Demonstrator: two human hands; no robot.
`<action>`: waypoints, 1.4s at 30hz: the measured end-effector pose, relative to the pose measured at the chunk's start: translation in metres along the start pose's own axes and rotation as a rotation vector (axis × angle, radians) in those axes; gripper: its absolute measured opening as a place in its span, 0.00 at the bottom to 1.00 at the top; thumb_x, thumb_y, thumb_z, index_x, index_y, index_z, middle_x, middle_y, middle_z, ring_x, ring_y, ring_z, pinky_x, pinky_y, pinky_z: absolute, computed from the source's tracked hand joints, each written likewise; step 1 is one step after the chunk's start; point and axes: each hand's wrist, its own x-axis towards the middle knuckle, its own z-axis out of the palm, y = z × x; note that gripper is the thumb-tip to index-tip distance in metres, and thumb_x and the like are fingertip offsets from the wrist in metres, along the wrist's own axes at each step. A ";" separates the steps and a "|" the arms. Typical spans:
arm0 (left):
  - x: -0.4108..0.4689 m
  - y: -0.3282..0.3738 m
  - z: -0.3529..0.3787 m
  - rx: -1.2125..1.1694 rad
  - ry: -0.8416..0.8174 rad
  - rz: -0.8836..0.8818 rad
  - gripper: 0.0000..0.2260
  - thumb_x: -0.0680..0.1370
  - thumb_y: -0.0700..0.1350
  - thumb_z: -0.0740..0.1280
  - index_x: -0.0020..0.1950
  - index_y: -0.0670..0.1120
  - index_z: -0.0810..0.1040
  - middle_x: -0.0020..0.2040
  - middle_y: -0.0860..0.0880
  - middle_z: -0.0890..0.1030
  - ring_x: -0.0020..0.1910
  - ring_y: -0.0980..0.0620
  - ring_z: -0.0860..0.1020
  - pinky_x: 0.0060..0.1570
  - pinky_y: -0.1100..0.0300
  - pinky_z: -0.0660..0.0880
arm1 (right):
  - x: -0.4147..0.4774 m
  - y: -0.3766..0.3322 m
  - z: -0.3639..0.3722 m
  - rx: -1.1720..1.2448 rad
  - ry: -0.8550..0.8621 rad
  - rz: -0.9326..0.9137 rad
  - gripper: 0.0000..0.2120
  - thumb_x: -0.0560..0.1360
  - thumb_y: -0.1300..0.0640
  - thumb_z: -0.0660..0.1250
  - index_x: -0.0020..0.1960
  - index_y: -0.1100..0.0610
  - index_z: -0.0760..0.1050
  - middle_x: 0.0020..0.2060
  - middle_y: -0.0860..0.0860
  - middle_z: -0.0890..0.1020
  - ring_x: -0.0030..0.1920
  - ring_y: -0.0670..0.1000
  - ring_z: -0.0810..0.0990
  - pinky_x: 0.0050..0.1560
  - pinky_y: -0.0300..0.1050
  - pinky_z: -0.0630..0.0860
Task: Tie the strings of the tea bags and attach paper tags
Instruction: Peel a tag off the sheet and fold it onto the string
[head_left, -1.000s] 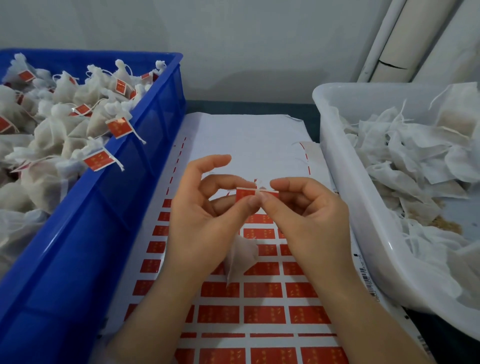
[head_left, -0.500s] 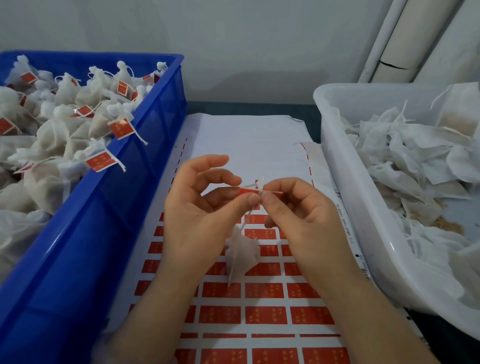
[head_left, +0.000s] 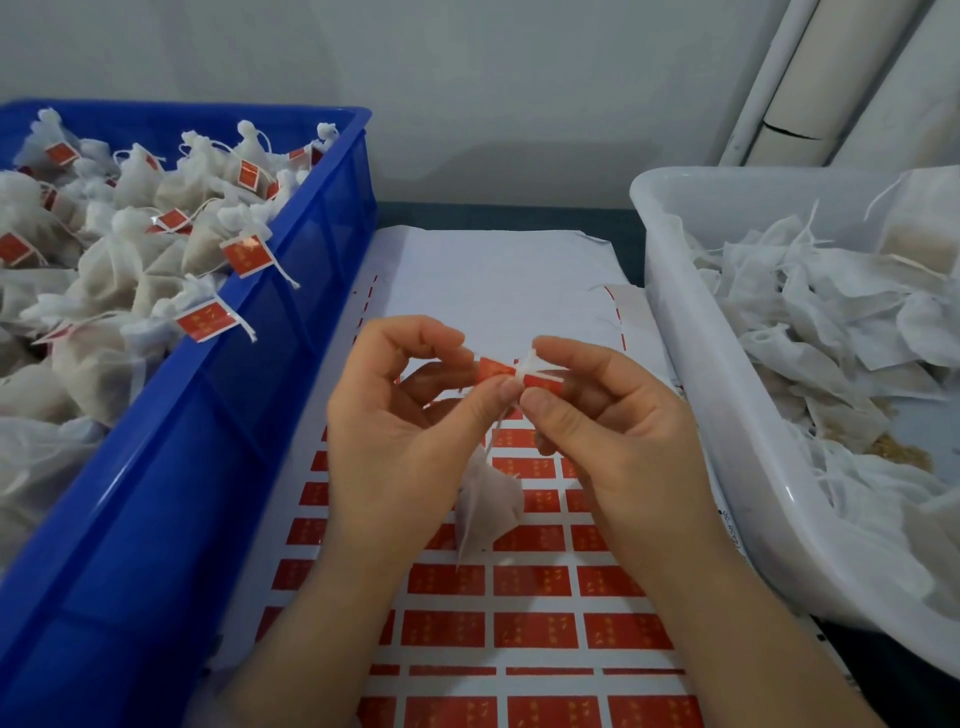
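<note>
A small red paper tag (head_left: 498, 370) is held flat between both hands above the sticker sheet. My left hand (head_left: 400, 431) pinches its left half with thumb and fingers. My right hand (head_left: 613, 421) pinches its right half. A white string (head_left: 529, 364) crosses the tag's middle and runs down to a white tea bag (head_left: 485, 501) that hangs below, between my palms.
A sheet of red tag stickers (head_left: 530, 629) lies under my hands. The blue crate (head_left: 197, 441) on the left holds several tagged tea bags. The white tub (head_left: 727, 415) on the right holds several untagged bags. A wall and pipes stand behind.
The tag was turned edge-on half a second ago and now faces up again, opened flat with the string across it. Both hands stay in the same place.
</note>
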 end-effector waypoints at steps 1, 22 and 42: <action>0.000 -0.001 0.000 0.014 -0.001 0.008 0.11 0.66 0.48 0.71 0.45 0.53 0.73 0.42 0.60 0.80 0.43 0.60 0.81 0.38 0.73 0.75 | 0.001 0.001 0.000 0.034 -0.009 0.030 0.16 0.58 0.43 0.68 0.45 0.44 0.78 0.39 0.40 0.84 0.41 0.42 0.83 0.38 0.31 0.77; -0.001 -0.003 -0.001 -0.025 -0.106 -0.072 0.07 0.67 0.50 0.66 0.44 0.56 0.79 0.38 0.65 0.82 0.41 0.64 0.81 0.38 0.75 0.74 | 0.001 0.002 -0.001 -0.043 -0.036 -0.040 0.09 0.66 0.47 0.64 0.44 0.42 0.80 0.40 0.38 0.83 0.40 0.37 0.80 0.41 0.31 0.76; -0.002 -0.002 0.000 0.004 -0.130 -0.093 0.07 0.69 0.50 0.64 0.45 0.55 0.78 0.38 0.64 0.82 0.40 0.63 0.81 0.37 0.75 0.74 | 0.001 0.000 0.000 -0.150 0.189 -0.124 0.08 0.60 0.43 0.68 0.37 0.44 0.77 0.33 0.34 0.81 0.38 0.37 0.81 0.31 0.24 0.72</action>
